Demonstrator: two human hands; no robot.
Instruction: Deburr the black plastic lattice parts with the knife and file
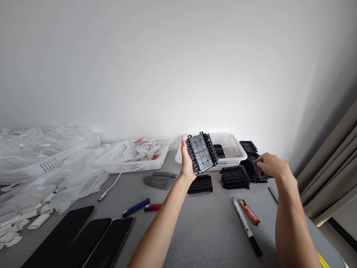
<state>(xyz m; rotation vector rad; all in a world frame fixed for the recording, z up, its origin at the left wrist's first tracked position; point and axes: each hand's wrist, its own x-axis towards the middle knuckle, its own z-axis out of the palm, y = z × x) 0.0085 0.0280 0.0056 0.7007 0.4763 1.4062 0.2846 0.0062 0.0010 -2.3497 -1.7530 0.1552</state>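
Observation:
My left hand [188, 162] holds up a black plastic panel [202, 152] with a gridded face and toothed side edges, tilted in front of a white basket [230, 160]. My right hand [270, 164] is closed, pinching what looks like a dark grey cloth [260, 172] over a group of black toothed panels [249, 146] at the basket's right. Before the basket lie a stack of similar panels [234, 177] and another panel group [200, 184], partly behind my left wrist. More dark pieces [219, 150] sit inside the basket.
Left of my arm are a grey cloth [160, 181], a blue lighter [136, 207], a red lighter [152, 207] and phones [110, 242]. A marker [245, 225] and orange lighter [249, 213] lie between my arms. A second basket [111, 165] stands by plastic bags [78, 182].

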